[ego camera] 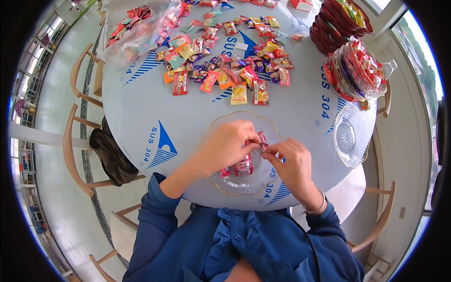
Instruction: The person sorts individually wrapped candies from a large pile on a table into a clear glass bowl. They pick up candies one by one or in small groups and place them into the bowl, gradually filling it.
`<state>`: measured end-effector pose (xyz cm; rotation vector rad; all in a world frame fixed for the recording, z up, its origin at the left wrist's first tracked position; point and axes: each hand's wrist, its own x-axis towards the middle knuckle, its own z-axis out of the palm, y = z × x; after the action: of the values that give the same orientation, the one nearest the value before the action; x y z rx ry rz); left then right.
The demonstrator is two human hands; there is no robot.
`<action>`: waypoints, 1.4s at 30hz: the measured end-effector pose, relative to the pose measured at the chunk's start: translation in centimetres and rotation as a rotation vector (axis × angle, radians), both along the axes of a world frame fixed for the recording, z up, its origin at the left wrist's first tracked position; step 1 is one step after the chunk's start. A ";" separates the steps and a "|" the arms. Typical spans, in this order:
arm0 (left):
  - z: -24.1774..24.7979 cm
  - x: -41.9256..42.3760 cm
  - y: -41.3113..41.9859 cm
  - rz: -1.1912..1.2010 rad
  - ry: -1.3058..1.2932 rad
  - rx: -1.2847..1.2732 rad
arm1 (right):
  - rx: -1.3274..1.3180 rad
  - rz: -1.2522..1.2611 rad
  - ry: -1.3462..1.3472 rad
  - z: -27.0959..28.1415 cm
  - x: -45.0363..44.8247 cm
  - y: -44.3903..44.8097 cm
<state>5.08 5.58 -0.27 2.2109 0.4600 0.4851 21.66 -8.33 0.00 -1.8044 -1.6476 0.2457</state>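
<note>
A clear glass plate with a scalloped gold rim [243,192] lies on the table before me. On it are several red-and-pink wrapped candies [243,165], partly covered by my hands. My left hand [230,146] reaches over the plate from the left, its thumb and finger pinching a small red wrapped candy [262,141]. From the right, my right hand [290,160] pinches the same candy's lower end with thumb and forefinger. Both hands are above the plate, fingertips almost touching. Beyond the plate, a loose heap of mixed wrapped candies [225,70] spreads across the table.
A clear plastic bag of candies [105,38] stands at the back left. At the back right are stacked dark red bowls [319,33] and stacked clear plates filled with candies [375,88]. An unfilled glass plate [347,135] lies at the right edge. Wooden chairs [72,141] surround the table.
</note>
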 end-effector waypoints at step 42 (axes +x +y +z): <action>-6.7 2.5 14.0 0.526 -0.194 0.612 | 0.280 0.094 -0.104 -3.0 5.2 19.6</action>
<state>7.57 19.54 -6.99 2.5661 0.8848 1.2460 26.87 11.29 -3.02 -1.5538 -1.7451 -0.0377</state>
